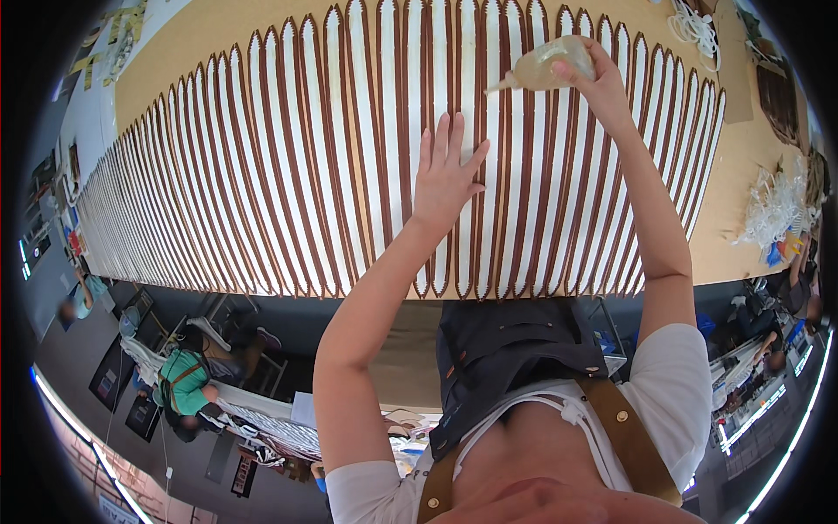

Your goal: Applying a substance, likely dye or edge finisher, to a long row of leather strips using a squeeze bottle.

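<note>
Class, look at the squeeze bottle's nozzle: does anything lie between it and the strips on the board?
Nothing visible does. The right hand holds the bottle tilted, nozzle over the strips. The left hand lies flat on the strips, below and left of the nozzle.

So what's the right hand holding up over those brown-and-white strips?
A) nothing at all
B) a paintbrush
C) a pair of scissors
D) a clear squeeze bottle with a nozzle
D: the right hand grips a clear squeeze bottle, its nozzle pointing left and down at the strips, while the left hand lies flat on them with fingers spread.
</note>
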Demonstrator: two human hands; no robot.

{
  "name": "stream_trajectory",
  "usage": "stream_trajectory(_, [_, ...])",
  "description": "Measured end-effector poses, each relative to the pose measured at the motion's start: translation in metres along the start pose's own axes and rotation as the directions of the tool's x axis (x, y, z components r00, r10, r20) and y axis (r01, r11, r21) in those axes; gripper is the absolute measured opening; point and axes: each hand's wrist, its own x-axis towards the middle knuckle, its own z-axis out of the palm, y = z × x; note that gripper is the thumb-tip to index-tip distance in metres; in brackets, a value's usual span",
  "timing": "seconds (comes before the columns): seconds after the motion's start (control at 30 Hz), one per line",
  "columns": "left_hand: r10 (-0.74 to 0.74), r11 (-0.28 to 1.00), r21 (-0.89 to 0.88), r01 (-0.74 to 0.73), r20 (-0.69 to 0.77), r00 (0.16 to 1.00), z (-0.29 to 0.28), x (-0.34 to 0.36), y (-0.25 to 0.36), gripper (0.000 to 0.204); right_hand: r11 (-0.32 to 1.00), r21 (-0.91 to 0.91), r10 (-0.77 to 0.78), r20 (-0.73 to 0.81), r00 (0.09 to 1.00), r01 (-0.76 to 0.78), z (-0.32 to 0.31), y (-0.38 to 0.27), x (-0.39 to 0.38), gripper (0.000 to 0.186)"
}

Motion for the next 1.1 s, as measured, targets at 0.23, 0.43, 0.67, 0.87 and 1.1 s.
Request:
stream_trajectory(0.23, [0.008,1.000,0.025,-0.008,0.005,1.000,0.001,0.001,0.000,0.085,0.995,0.003,-0.101,-0.173,0.980,0.103,-0.003,0.005,0.022,0.063])
stream_trajectory(0.43, [-0.002,1.000,0.022,0.002,0.018,1.000,0.001,-0.001,-0.001,0.086,0.999,-0.014,-0.029,0.009,1.000,0.029,-0.008,0.011,0.014,0.064])
stream_trajectory(0.67, [0.002,0.999,0.049,-0.004,0.043,0.999,0.001,0.001,0.000,0.084,0.992,0.021,-0.111,-0.308,0.945,0.123,-0.017,0.007,0.054,0.069])
stream_trajectory(0.87, [-0.005,0.999,0.048,0.002,0.054,0.999,0.002,0.000,-0.001,0.083,0.986,-0.162,-0.033,-0.378,0.925,-0.031,-0.009,-0.023,0.064,0.079])
stream_trajectory(1.1, [0.000,0.999,0.054,-0.003,0.058,0.998,0.001,0.000,0.000,0.084,0.946,-0.310,-0.018,-0.342,0.939,-0.095,-0.013,-0.015,0.061,0.079])
